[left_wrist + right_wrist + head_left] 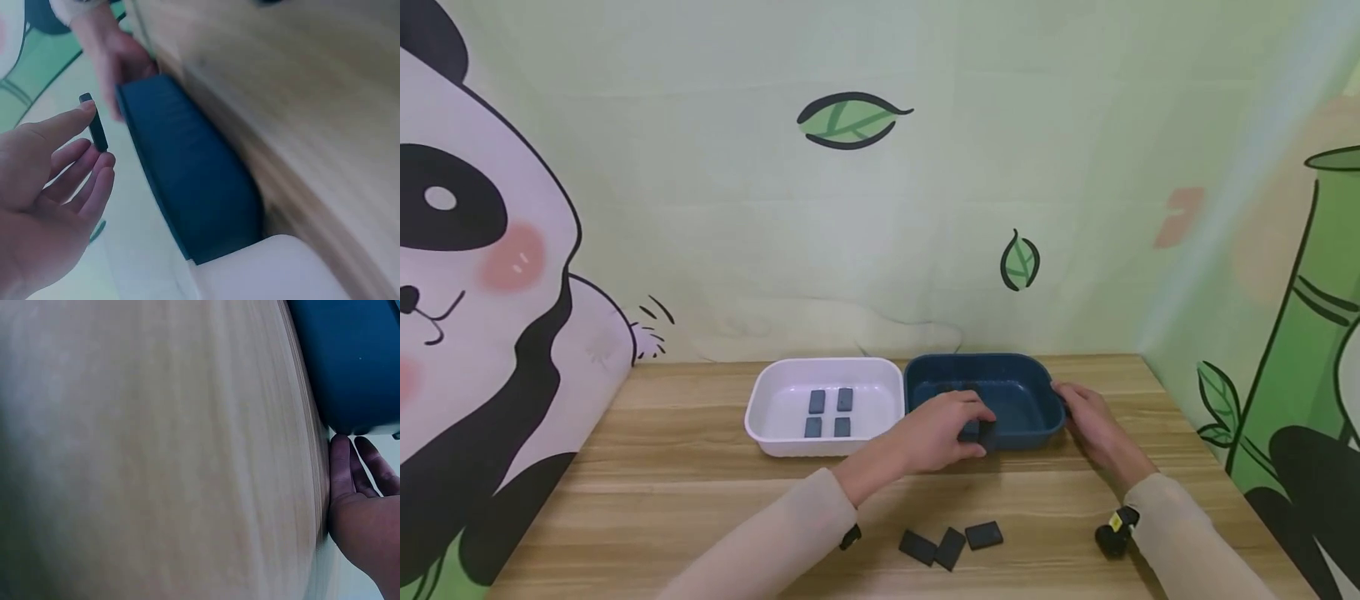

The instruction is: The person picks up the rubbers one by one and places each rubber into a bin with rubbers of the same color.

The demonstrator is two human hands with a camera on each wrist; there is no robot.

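Note:
My left hand (936,433) pinches a small dark rectangular tile (97,128) between thumb and fingertips. It holds the tile on edge, over the near side of the dark blue tray (1037,440). At the tray's right end, my right hand (1097,429) touches the outer wall near the rim with its fingers extended, seen also in the right wrist view beside the tray's blue wall (356,369). Several similar dark tiles (817,402) lie spaced out inside the white tray (827,448), which stands directly left of the blue one.
Three loose dark tiles (950,548) lie on the wooden table (685,483), nearer to me than the trays. Behind the table's back edge hangs a pale green cloth (715,250) printed with leaves and a panda.

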